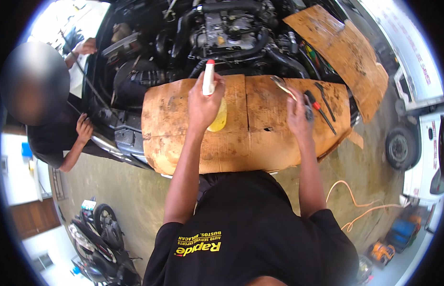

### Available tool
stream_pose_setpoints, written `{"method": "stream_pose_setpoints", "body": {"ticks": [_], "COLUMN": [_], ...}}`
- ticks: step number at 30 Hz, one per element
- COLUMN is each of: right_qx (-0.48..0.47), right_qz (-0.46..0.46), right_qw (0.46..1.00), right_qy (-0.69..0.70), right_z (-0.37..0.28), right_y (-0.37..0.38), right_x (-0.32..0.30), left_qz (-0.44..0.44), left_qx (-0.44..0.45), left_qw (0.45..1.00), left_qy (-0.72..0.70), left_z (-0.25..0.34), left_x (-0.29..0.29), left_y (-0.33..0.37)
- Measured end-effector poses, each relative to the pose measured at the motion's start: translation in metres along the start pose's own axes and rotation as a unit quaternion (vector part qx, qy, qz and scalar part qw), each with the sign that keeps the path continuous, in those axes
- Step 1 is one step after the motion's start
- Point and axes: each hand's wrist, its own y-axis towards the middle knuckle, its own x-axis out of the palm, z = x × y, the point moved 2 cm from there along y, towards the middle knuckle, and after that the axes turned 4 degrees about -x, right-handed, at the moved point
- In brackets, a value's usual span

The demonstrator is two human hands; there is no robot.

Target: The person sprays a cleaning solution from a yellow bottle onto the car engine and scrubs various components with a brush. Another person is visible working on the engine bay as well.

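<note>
My left hand (206, 102) is wrapped round a spray bottle (218, 119) with yellow liquid inside, a white trigger head and a red nozzle tip. The bottle is over the cardboard sheet (169, 143) at the front of the car's engine bay. To the right, the fingers of my right hand (298, 114) are closed on a metal-tipped hand tool (281, 86) with a pale handle; its exact kind is unclear. Beside that hand lie a red-and-black screwdriver (319, 110) and a dark wrench-like tool (325, 101).
The open engine bay (231, 35) is ahead. Another cardboard piece (339, 52) covers its right side. At the left, a person (52, 124) rests a hand on the car's edge. A motorcycle (100, 243), an orange hose (348, 190) and a white vehicle (424, 148) are around.
</note>
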Motion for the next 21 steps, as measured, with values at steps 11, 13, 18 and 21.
{"method": "stream_pose_setpoints", "body": {"ticks": [11,13,18,21], "right_qx": [0.05,0.079,0.192,0.212], "right_qz": [0.061,0.071,0.043,0.052], "right_qw": [0.996,0.992,0.98,0.975], "right_qy": [-0.029,-0.061,0.019,0.046], "right_z": [0.004,0.012,0.047,0.022], "right_y": [-0.01,-0.016,-0.048,-0.042], "right_x": [0.01,-0.006,-0.054,-0.075], "left_qz": [-0.054,-0.044,-0.043,-0.042], "left_qx": [0.015,0.015,0.027,0.02], "left_qw": [0.996,0.997,0.997,0.996], "left_qy": [-0.063,-0.063,-0.062,-0.071], "left_z": [-0.008,-0.007,0.004,0.004], "left_x": [0.002,0.003,0.007,0.008], "left_y": [0.002,0.0,-0.004,-0.004]}}
